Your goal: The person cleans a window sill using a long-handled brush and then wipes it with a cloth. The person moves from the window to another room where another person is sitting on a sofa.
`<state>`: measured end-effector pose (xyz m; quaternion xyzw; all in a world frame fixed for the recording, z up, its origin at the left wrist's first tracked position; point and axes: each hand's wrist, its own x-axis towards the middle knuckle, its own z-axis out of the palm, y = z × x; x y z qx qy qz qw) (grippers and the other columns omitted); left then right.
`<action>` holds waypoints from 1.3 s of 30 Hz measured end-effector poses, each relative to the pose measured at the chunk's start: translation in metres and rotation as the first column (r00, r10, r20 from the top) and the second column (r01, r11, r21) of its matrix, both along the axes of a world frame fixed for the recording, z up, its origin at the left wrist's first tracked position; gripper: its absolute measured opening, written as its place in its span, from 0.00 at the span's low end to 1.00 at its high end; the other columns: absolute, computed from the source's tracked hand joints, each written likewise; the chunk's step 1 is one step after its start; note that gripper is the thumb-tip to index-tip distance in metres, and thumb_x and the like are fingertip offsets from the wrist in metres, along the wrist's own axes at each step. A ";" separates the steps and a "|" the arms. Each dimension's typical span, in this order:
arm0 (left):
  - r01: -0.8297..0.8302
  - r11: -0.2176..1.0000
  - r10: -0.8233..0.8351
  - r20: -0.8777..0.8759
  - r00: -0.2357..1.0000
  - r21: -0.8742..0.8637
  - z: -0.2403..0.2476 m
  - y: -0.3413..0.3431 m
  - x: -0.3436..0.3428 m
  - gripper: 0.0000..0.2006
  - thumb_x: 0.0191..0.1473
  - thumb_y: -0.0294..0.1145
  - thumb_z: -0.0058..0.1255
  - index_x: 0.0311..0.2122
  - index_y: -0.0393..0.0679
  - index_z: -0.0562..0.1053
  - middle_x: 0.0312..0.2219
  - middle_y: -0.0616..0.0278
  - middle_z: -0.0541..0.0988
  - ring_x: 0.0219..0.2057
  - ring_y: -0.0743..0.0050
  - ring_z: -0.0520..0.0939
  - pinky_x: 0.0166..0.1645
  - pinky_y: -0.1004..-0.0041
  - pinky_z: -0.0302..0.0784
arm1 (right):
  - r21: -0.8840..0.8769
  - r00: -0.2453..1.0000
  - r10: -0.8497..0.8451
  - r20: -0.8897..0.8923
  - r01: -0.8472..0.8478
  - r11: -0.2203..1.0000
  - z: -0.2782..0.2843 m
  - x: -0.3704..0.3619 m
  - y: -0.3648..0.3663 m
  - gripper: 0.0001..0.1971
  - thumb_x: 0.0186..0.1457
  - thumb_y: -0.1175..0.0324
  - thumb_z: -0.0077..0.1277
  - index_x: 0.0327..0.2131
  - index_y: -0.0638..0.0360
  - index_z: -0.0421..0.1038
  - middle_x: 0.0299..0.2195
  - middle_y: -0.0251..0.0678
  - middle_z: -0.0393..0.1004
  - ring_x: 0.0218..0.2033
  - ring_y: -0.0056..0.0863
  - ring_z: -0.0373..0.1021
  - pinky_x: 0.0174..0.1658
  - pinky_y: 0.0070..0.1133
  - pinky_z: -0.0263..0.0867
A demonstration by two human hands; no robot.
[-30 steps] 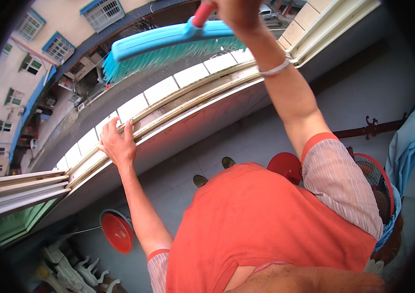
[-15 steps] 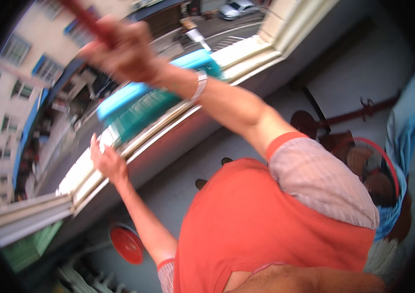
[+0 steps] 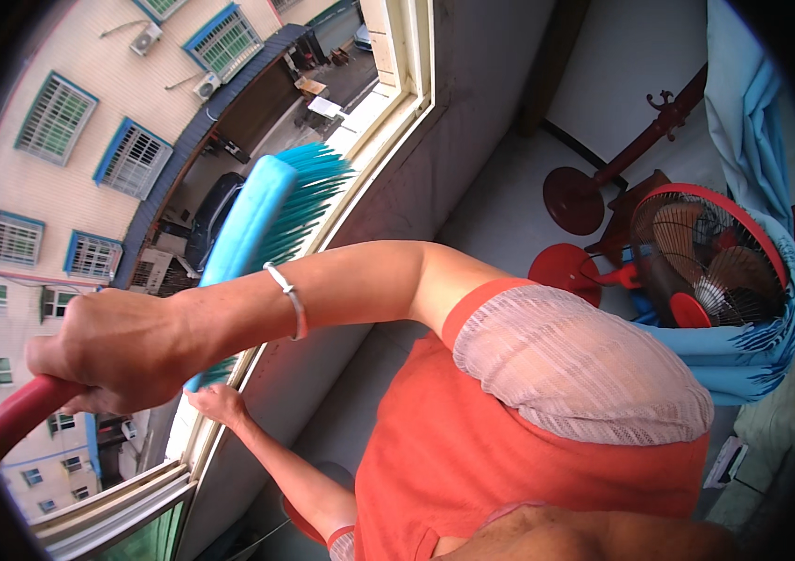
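Broom (image 3: pixel 257 220) with a turquoise head and bristles sits at about ten o'clock, laid along the window ledge (image 3: pixel 360 159), bristles pointing out towards the street. We hold its red handle (image 3: pixel 19 416) in our right hand (image 3: pixel 112 351) at nine o'clock, fingers wrapped tight round it, the arm stretched across so the head reaches along the sill. Our left hand (image 3: pixel 215 402) at seven o'clock rests on the ledge, fingers loosely curled, apparently to brace us. A red fan (image 3: pixel 710 252) stands at three o'clock
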<state>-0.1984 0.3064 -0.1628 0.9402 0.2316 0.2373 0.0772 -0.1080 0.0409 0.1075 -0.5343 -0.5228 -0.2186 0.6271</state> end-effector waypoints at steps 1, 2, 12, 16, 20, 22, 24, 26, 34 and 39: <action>0.034 0.999 -0.033 0.063 0.997 -0.016 0.002 -0.007 0.000 0.21 0.54 0.22 0.43 0.55 0.31 0.71 0.49 0.37 0.76 0.52 0.40 0.76 0.58 0.56 0.69 | -0.045 1.000 -0.023 0.004 0.023 0.999 0.000 -0.006 -0.013 0.14 0.52 0.66 0.64 0.35 0.60 0.70 0.20 0.46 0.75 0.25 0.52 0.76 0.29 0.40 0.70; 0.071 0.997 -0.067 0.127 0.990 -0.028 0.003 -0.014 0.001 0.22 0.53 0.22 0.43 0.54 0.33 0.73 0.48 0.39 0.77 0.52 0.40 0.76 0.58 0.56 0.69 | -0.075 0.999 -0.035 0.000 0.035 0.997 -0.003 -0.010 -0.026 0.14 0.53 0.65 0.64 0.36 0.61 0.70 0.20 0.46 0.75 0.24 0.50 0.76 0.29 0.39 0.70; 0.146 0.989 -0.146 0.011 0.989 0.027 -0.002 -0.002 0.019 0.22 0.65 0.49 0.49 0.37 0.36 0.79 0.38 0.45 0.79 0.43 0.41 0.77 0.49 0.49 0.71 | -0.243 0.981 -0.173 -0.091 0.147 0.959 -0.077 -0.009 -0.183 0.15 0.54 0.65 0.61 0.41 0.59 0.68 0.22 0.44 0.74 0.26 0.46 0.77 0.32 0.35 0.70; 0.069 0.989 -0.073 0.028 0.997 0.130 -0.007 0.002 0.010 0.24 0.64 0.51 0.50 0.32 0.35 0.78 0.34 0.46 0.78 0.39 0.39 0.77 0.45 0.48 0.71 | -0.336 0.893 -0.429 -0.135 0.366 0.868 -0.087 -0.012 -0.223 0.16 0.52 0.74 0.57 0.45 0.57 0.66 0.29 0.46 0.77 0.32 0.47 0.78 0.36 0.36 0.73; 0.145 0.978 -0.152 0.033 0.988 0.149 -0.003 -0.005 0.018 0.23 0.64 0.50 0.49 0.32 0.37 0.78 0.33 0.45 0.78 0.38 0.38 0.78 0.44 0.47 0.70 | -0.395 0.728 -0.682 -0.062 0.610 0.687 -0.103 -0.004 -0.262 0.17 0.56 0.74 0.57 0.48 0.58 0.67 0.28 0.42 0.80 0.27 0.30 0.79 0.31 0.25 0.73; 0.154 0.984 -0.159 0.056 0.986 0.086 0.000 -0.010 0.022 0.23 0.64 0.50 0.50 0.32 0.37 0.78 0.34 0.46 0.79 0.38 0.39 0.78 0.45 0.49 0.70 | -0.308 0.701 -0.712 -0.034 0.670 0.675 -0.110 -0.003 -0.286 0.14 0.58 0.73 0.58 0.46 0.57 0.69 0.26 0.34 0.77 0.26 0.21 0.74 0.29 0.21 0.71; 0.090 0.994 -0.091 0.013 0.996 0.060 -0.002 -0.007 0.014 0.23 0.64 0.51 0.50 0.34 0.37 0.79 0.35 0.48 0.80 0.40 0.42 0.77 0.48 0.51 0.70 | -0.274 0.744 -0.650 -0.151 0.601 0.751 -0.112 0.001 -0.302 0.09 0.59 0.80 0.55 0.42 0.63 0.68 0.23 0.22 0.67 0.23 0.12 0.63 0.27 0.17 0.63; 0.044 0.997 -0.043 -0.006 0.999 0.059 -0.002 -0.004 0.007 0.23 0.63 0.53 0.50 0.37 0.39 0.80 0.36 0.50 0.81 0.42 0.44 0.77 0.50 0.53 0.70 | -0.227 0.742 -0.626 -0.243 0.583 0.780 -0.136 0.009 -0.322 0.12 0.60 0.74 0.58 0.46 0.56 0.69 0.24 0.27 0.73 0.25 0.15 0.71 0.27 0.16 0.68; 0.006 1.000 -0.007 -0.026 1.000 -0.010 0.005 -0.014 0.010 0.21 0.63 0.52 0.52 0.35 0.41 0.80 0.35 0.51 0.81 0.43 0.44 0.77 0.50 0.53 0.69 | -0.441 0.401 -0.608 -0.685 0.436 0.785 -0.323 0.024 -0.422 0.06 0.61 0.72 0.58 0.36 0.63 0.72 0.21 0.27 0.72 0.21 0.14 0.69 0.28 0.17 0.68; 0.009 1.000 -0.009 -0.002 1.000 -0.020 0.007 -0.009 0.003 0.22 0.62 0.53 0.53 0.34 0.41 0.80 0.33 0.51 0.81 0.41 0.45 0.77 0.49 0.54 0.70 | -0.615 0.152 -0.694 -0.704 0.359 0.702 -0.402 0.038 -0.453 0.16 0.57 0.68 0.64 0.45 0.64 0.72 0.26 0.33 0.78 0.30 0.21 0.76 0.40 0.21 0.71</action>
